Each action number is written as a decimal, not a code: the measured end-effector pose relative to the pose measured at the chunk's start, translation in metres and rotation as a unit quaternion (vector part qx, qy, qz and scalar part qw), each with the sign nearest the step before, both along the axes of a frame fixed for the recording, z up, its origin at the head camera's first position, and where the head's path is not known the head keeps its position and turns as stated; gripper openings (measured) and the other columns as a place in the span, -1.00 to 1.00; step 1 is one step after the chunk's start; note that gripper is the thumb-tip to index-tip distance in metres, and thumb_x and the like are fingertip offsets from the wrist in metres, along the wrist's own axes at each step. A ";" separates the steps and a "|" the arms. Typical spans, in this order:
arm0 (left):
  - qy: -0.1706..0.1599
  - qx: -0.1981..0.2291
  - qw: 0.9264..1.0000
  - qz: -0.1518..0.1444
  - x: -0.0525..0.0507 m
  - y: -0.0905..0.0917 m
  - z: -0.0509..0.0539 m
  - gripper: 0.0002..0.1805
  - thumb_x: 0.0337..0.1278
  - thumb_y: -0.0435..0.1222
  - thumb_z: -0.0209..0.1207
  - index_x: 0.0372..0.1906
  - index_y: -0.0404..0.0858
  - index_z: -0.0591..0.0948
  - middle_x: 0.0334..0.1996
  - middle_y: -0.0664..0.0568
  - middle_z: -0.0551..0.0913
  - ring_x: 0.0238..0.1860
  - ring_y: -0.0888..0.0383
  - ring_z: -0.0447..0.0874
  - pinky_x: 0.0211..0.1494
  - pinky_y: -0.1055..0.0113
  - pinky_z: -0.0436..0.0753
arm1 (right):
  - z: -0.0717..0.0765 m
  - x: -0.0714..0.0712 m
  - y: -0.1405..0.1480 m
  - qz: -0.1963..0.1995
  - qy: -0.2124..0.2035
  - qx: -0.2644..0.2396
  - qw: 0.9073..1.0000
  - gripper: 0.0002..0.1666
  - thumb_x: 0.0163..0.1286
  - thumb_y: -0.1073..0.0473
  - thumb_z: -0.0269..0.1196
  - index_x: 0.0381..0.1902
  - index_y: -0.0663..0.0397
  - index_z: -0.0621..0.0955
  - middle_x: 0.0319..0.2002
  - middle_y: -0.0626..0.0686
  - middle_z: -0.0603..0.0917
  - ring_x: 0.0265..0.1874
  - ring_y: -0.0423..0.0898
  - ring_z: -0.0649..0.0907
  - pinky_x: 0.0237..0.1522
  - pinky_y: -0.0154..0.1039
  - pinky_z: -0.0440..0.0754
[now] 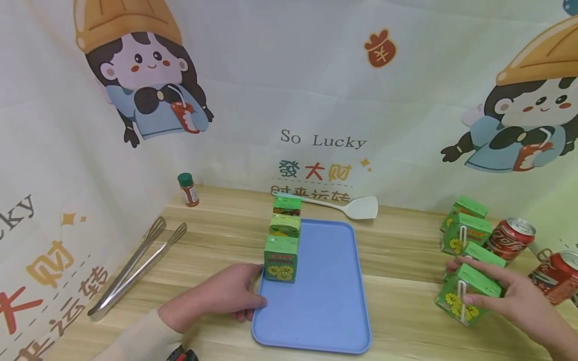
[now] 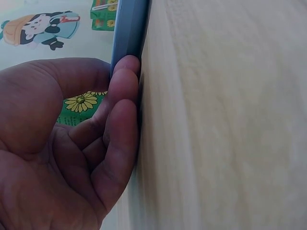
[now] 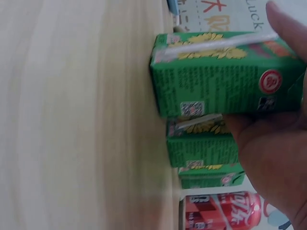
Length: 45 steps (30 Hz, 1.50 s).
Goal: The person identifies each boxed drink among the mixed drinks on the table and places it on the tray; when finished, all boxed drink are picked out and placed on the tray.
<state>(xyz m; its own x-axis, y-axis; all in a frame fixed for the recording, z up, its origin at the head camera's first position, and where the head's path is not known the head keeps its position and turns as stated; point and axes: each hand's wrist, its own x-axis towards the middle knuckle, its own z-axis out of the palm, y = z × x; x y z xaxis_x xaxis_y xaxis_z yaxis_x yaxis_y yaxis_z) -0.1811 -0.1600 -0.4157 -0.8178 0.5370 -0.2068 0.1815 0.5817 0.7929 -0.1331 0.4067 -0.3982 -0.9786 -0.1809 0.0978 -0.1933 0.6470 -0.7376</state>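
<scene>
Green flower-printed drink carton (image 3: 216,79), long axis roughly upright, is pinched between thumb and fingers of your right hand (image 1: 517,301), well to the right of the blue tray (image 1: 325,301), whose left rim your left hand (image 1: 228,291) pinches with curled fingers.

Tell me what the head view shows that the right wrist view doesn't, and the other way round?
Only the head view shows the metal tongs, the green-capped jar and the left hand.

Only the right wrist view shows the QR code and round red mark on the held carton's side.

Both show the right hand gripping a green carton, other green cartons, a red can and the wooden tabletop.
</scene>
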 end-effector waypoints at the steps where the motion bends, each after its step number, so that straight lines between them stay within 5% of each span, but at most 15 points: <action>1: 0.000 0.000 1.000 -0.001 0.000 0.000 0.000 -0.03 0.34 -0.36 0.45 0.69 -0.57 0.19 -0.63 0.01 0.75 -0.72 0.13 0.67 -0.66 0.22 0.68 | -0.002 0.000 0.002 0.014 0.002 -0.013 1.000 -0.08 0.52 0.30 0.48 0.73 0.14 0.36 0.33 -0.52 0.64 0.21 -0.62 0.59 -0.08 -0.45 0.73; 9: 0.003 0.004 1.000 -0.002 0.000 0.001 0.000 -0.04 0.32 -0.37 0.45 0.66 -0.60 0.21 -0.65 0.01 0.74 -0.73 0.14 0.66 -0.68 0.23 0.67 | -0.012 -0.001 0.015 0.095 -0.019 -0.105 0.990 0.00 0.51 0.56 0.33 0.79 0.08 0.25 0.47 -0.44 0.59 0.31 -0.45 0.64 0.02 -0.33 0.79; 17: 0.005 -0.005 1.000 -0.001 -0.001 0.001 -0.001 -0.04 0.34 -0.36 0.44 0.67 -0.58 0.21 -0.65 0.02 0.74 -0.72 0.15 0.67 -0.66 0.24 0.68 | -0.014 -0.003 0.015 0.137 -0.030 -0.132 0.981 -0.10 0.56 0.60 0.23 0.76 0.22 0.26 0.54 -0.28 0.58 0.39 -0.37 0.63 0.14 -0.37 0.74; 34: 0.006 -0.007 1.000 0.000 0.001 0.000 -0.001 -0.02 0.34 -0.35 0.45 0.69 -0.57 0.20 -0.64 0.02 0.74 -0.72 0.11 0.67 -0.66 0.19 0.69 | -0.015 -0.003 0.001 0.059 -0.021 -0.118 0.991 -0.34 0.67 0.43 0.24 0.66 0.24 0.45 0.37 -0.29 0.72 0.26 -0.40 0.70 0.05 -0.40 0.75; 45: 0.006 -0.004 1.000 0.002 0.001 0.001 -0.001 -0.02 0.33 -0.36 0.45 0.68 -0.58 0.18 -0.65 0.02 0.73 -0.73 0.13 0.66 -0.67 0.20 0.69 | -0.015 -0.004 -0.012 0.046 0.007 -0.111 0.993 -0.39 0.67 0.42 0.24 0.60 0.32 0.49 0.33 -0.23 0.76 0.23 -0.40 0.71 0.03 -0.41 0.75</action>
<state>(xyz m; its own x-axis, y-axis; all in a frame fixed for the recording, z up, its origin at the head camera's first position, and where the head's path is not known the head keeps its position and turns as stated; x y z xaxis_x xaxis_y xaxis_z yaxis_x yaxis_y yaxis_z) -0.1805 -0.1594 -0.4171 -0.8222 0.5327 -0.2007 0.1899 0.5891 0.7855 -0.1370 0.3950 -0.4134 -0.9573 -0.2411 0.1594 -0.2555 0.4480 -0.8568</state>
